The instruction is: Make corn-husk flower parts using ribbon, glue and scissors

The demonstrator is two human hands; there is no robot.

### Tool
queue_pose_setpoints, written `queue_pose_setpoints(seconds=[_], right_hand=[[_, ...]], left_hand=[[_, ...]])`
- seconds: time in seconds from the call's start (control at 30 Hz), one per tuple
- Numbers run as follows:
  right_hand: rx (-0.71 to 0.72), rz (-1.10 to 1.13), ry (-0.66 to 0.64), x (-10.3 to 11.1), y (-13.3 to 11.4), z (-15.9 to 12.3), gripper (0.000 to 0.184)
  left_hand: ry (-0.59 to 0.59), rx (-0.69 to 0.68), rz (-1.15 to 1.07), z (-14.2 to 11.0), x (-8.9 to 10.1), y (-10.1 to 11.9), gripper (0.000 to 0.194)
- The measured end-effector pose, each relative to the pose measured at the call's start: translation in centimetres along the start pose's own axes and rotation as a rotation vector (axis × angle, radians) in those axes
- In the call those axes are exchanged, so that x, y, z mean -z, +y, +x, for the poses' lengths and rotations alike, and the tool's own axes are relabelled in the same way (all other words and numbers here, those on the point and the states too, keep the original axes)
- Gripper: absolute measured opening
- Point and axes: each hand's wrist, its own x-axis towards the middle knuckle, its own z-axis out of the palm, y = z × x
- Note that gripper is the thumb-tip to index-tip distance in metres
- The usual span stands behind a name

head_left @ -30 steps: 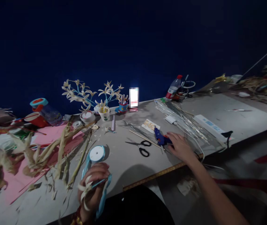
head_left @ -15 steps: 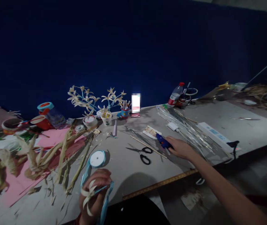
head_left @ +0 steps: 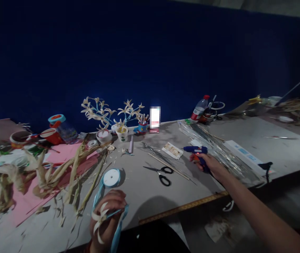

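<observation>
Ref scissors (head_left: pixel 161 172): right hand (head_left: pixel 205 163) closed round blue glue gun (head_left: pixel 196 150), to their right; left hand (head_left: pixel 109 214) pinching pale flower (head_left: pixel 101 218) and blue ribbon (head_left: pixel 118 225), nearer and left.

scissors (head_left: pixel 162 173) lying mid-table, open strip toward wooden edging (head_left: pixel 184 208), bottle (head_left: pixel 200 108) standing behind

The single head view looks forward and down from above the near edge of the worktable (head_left: pixel 144 196), close over both hands; it faces the dark blue wall (head_left: pixel 139 52) at the far side, taking in the table obliquely from left to right.
</observation>
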Motion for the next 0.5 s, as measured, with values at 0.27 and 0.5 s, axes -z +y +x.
queue_pose_setpoints(seconds=[0.27,0.5], right_hand=[[0.145,0.187,-0.155,-4.0,-2.7,-7.6,0.040],[0.365,0.123,-0.384,-12.0,-4.3,-13.6,0.017]], left_hand=[[0.085,-0.012,-0.097,0.4,-1.3,-0.2,0.010],[0.165,0.005,-0.142,0.3,-2.2,-0.3,0.018]])
